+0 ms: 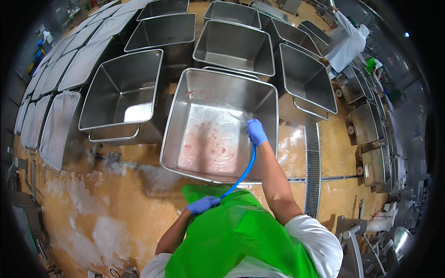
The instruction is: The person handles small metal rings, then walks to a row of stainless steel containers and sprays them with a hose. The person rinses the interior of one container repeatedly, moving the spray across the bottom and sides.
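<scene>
My right hand (256, 132), in a blue glove, is closed around the end of a blue hose (249, 169) inside a large square steel bin (265, 99). A spray of water (236, 113) leaves the hose end toward the bin's far wall. Small reddish scraps (214, 151) and pinkish water lie on the bin's floor. My left hand (204, 204), also gloved in blue, grips the same hose lower down, close to my green apron (232, 231) and outside the bin's near rim.
Steel bins with tube handles, among them one (123, 90) on the left and one (308, 76) on the right, crowd around. Covered bins (60, 125) line the far left. A floor drain grate (313, 171) runs at right. White foam (109, 236) lies on the floor. A person in white (347, 46) stands back right.
</scene>
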The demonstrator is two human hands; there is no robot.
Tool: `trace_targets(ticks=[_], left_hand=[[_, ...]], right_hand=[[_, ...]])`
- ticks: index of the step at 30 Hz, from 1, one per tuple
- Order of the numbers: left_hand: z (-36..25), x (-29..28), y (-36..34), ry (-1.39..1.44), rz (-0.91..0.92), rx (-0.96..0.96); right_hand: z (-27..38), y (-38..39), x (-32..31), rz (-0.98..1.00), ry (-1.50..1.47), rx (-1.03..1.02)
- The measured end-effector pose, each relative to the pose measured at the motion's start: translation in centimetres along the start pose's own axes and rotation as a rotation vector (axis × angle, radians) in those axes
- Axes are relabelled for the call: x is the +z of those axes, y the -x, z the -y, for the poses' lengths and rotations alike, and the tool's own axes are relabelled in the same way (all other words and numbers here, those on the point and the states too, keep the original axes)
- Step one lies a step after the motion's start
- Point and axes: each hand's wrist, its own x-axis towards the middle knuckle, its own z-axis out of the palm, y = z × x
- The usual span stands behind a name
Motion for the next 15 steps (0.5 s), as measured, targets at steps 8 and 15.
trace_targets(ticks=[8,15], left_hand=[[-2.2,0.0,2.0,0.173,-0.045,-0.151],[-7.8,6.1,-0.5,0.134,-0.264,-0.066]], right_hand=[[0.6,-4.9,4.0,-0.164,0.436,-0.544],[10.2,-1.4,3.4,0.114,0.373,-0.343]])
